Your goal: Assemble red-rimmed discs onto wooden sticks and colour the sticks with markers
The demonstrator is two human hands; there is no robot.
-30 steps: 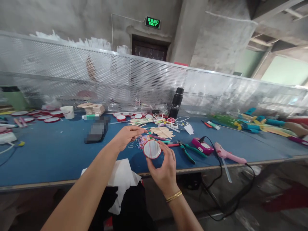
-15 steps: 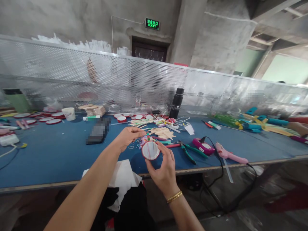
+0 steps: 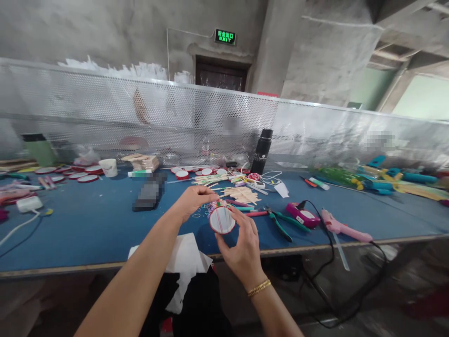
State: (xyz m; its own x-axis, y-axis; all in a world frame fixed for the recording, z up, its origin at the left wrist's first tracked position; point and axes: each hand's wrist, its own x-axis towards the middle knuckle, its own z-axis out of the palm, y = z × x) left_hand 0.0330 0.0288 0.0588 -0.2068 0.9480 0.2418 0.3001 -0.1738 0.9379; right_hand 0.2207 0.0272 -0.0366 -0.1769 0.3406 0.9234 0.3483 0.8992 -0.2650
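Note:
A round white disc with a red rim (image 3: 222, 220) is held upright over the table's front part by my right hand (image 3: 242, 243), its thumb below and fingers along the right side. Thin lines run down the disc's face. My left hand (image 3: 194, 202) pinches at a small green and red piece (image 3: 219, 202) at the disc's top edge; the fingertips hide exactly what they grip. Behind the disc lie small coloured rubber bands (image 3: 205, 209), partly covered by it. Just beyond are flat wooden sticks (image 3: 242, 194).
Green-handled pliers (image 3: 280, 225), a purple device (image 3: 303, 215) and a pink glue gun (image 3: 345, 229) lie to the right. A black bottle (image 3: 262, 152) stands at the back. On the left are a dark phone-like slab (image 3: 150, 192), a paper cup (image 3: 109, 167) and several red-rimmed discs (image 3: 87, 178).
The view has shifted slightly, so everything sits a little further right. My left fingertips have come closer to the disc's top edge. My right hand keeps its grip on the disc.

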